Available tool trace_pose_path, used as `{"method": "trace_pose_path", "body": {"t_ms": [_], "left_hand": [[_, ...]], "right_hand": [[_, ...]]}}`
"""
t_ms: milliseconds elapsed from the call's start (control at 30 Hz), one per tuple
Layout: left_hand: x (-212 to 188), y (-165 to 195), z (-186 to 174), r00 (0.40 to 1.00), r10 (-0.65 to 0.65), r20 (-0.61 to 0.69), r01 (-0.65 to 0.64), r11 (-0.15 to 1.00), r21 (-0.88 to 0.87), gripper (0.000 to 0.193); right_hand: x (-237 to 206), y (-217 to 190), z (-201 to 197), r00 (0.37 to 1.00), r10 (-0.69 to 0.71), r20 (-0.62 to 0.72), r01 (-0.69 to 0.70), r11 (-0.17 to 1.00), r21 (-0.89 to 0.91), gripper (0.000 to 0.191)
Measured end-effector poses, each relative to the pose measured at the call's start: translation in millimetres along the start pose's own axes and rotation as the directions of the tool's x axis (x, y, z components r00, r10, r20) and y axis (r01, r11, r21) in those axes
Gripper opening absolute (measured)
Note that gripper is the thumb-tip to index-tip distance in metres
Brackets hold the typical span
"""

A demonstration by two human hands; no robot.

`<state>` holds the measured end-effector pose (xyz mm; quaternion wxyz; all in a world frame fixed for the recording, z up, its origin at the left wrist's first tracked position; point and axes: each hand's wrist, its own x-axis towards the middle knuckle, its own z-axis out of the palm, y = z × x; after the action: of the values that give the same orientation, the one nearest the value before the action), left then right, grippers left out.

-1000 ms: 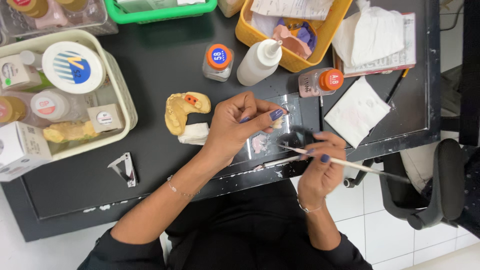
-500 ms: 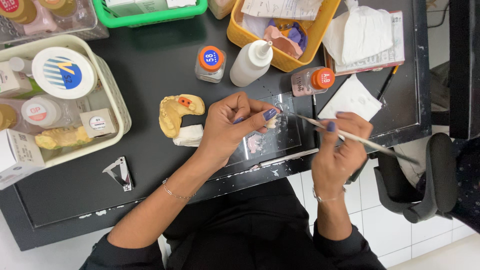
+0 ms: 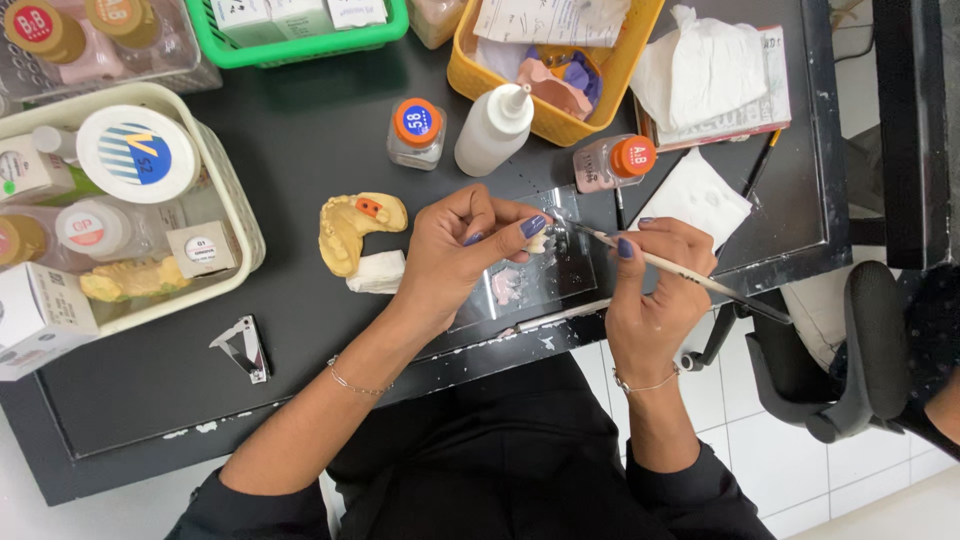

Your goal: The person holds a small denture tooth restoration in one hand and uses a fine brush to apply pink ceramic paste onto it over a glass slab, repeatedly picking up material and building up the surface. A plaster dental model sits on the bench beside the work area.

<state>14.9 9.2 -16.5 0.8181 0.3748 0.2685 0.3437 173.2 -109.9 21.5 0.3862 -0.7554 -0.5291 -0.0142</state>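
My left hand (image 3: pixel 458 252) pinches a small pale tooth-shaped piece (image 3: pixel 538 242) between thumb and fingertips above a clear glass slab (image 3: pixel 540 270). My right hand (image 3: pixel 655 285) holds a thin brush (image 3: pixel 690 276) like a pen, its tip touching the small piece. Pink paste is smeared on the slab under my left hand. A yellow dental plaster model (image 3: pixel 352 228) lies just left of my left hand, with a white block (image 3: pixel 378 272) beside it.
Two orange-capped jars (image 3: pixel 416 131) (image 3: pixel 614 162) and a white squeeze bottle (image 3: pixel 494 130) stand behind the slab. A cream tray (image 3: pixel 232 210) of jars sits left, a yellow basket (image 3: pixel 620 60) and a green basket (image 3: pixel 300 45) behind. Folded tissue (image 3: pixel 694 196), metal clip (image 3: pixel 243 347), chair (image 3: pixel 860 350) at right.
My right hand has come up from the table's front edge and brought the brush tip to the piece in my left hand. The left hand has stayed put.
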Motion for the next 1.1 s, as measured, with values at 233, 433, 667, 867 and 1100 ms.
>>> {"method": "trace_pose_path", "body": {"t_ms": [233, 433, 667, 867, 1100], "left_hand": [[-1, -2, -3, 0.999, 0.027, 0.021, -0.027, 1.000, 0.012, 0.041], [-1, -2, -5, 0.999, 0.029, 0.026, -0.031, 0.998, 0.050, 0.040], [-1, -1, -6, 1.000, 0.026, 0.017, -0.027, 0.998, 0.055, 0.040], [-2, 0, -3, 0.999, 0.019, 0.028, -0.020, 0.998, 0.056, 0.040], [-1, 1, -3, 1.000, 0.014, 0.023, -0.015, 0.998, 0.062, 0.040]], "right_hand": [[-2, 33, -25, 0.992, 0.031, -0.119, -0.012, 0.987, 0.163, 0.011], [5, 69, -50, 0.970, 0.209, -0.120, -0.199, 0.975, 0.096, 0.015], [-2, 71, -46, 0.974, 0.207, -0.087, -0.196, 0.973, 0.122, 0.017], [-3, 68, -44, 0.975, 0.215, -0.062, -0.207, 0.972, 0.107, 0.015], [-8, 66, -50, 0.979, 0.204, -0.029, -0.202, 0.978, 0.054, 0.011]]}}
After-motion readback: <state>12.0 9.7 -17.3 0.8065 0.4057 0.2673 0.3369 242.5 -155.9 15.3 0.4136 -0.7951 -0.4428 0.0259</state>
